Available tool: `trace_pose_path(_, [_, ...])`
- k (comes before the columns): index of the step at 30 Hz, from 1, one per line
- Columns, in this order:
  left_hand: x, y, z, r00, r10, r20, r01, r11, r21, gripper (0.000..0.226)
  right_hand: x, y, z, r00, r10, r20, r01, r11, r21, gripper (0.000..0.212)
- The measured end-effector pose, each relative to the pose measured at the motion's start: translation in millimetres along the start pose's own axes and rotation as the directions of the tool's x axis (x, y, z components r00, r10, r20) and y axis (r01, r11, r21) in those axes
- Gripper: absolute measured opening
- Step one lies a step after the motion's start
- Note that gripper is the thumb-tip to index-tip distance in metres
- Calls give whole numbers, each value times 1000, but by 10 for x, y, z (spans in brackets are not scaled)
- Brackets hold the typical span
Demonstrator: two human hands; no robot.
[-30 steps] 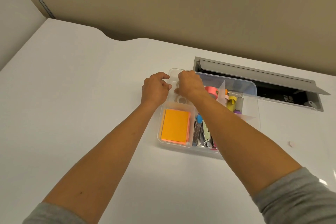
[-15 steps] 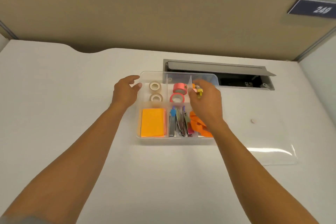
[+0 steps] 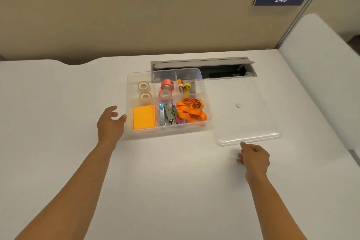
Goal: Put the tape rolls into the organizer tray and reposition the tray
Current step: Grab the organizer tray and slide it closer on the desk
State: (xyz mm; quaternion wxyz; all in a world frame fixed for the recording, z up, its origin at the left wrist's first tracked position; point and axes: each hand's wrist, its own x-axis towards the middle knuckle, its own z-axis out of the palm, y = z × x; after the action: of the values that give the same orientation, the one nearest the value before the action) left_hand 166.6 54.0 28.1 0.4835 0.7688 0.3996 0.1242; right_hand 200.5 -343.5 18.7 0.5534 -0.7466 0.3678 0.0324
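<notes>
A clear organizer tray [image 3: 208, 111] sits on the white desk. Two clear tape rolls [image 3: 144, 85] [image 3: 145, 95] lie in its back-left compartment. Beside them, in the middle back compartment, are two pink tape rolls [image 3: 167, 84] [image 3: 165, 93]. My left hand [image 3: 111, 125] is open next to the tray's front-left corner, thumb close to its wall. My right hand [image 3: 253, 157] hovers with loosely curled fingers just in front of a clear lid [image 3: 248, 138] that lies flat to the right of the tray; it holds nothing.
The tray also holds orange sticky notes [image 3: 145, 117], metal clips [image 3: 168, 113], an orange lanyard [image 3: 191, 111] and small markers [image 3: 186, 87]. An open cable hatch [image 3: 202, 66] lies behind the tray. A small white disc [image 3: 238, 105] rests on the lid. A partition wall borders the desk.
Both hands have left the tray's back compartments. The right hand moved down and right to the lid's front edge; the left hand drew back to the tray's front-left corner.
</notes>
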Motion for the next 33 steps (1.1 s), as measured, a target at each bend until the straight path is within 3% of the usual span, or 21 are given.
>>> trace_pose_path(5, [-118, 3, -13, 994, -79, 82, 91, 984, -153, 33, 178, -16, 43, 990, 102, 95, -107, 993, 55, 20])
trace_pose_path(10, [-122, 38, -13, 992, -46, 116, 57, 995, -86, 36, 366, -29, 46, 956, 179, 233, -200, 977, 70, 13])
trace_pose_path(15, [-74, 20, -36, 989, -23, 144, 27, 999, -21, 35, 385, -48, 44, 952, 201, 230, -223, 972, 76, 13])
trace_pose_path(20, [-39, 13, -40, 991, 8, 131, -7, 1000, -4, 32, 288, -45, 17, 946, 212, 243, -273, 929, 251, 7])
trace_pose_path(25, [-25, 7, -34, 992, 31, 121, -32, 999, 6, 30, 284, -26, -79, 924, 108, 367, -268, 866, 421, 22])
trace_pose_path(28, [-13, -9, -35, 993, 31, 116, -33, 999, 17, 31, 273, -83, -169, 910, -23, 413, -221, 818, 532, 16])
trace_pose_path(31, [-55, 13, -30, 993, 20, 116, -23, 999, 27, 30, 224, -200, -257, 910, -150, 386, -130, 781, 611, 19])
trace_pose_path(33, [-115, 54, -33, 997, 54, 60, -60, 992, 112, 33, 162, -288, -291, 923, -235, 304, 14, 811, 585, 23])
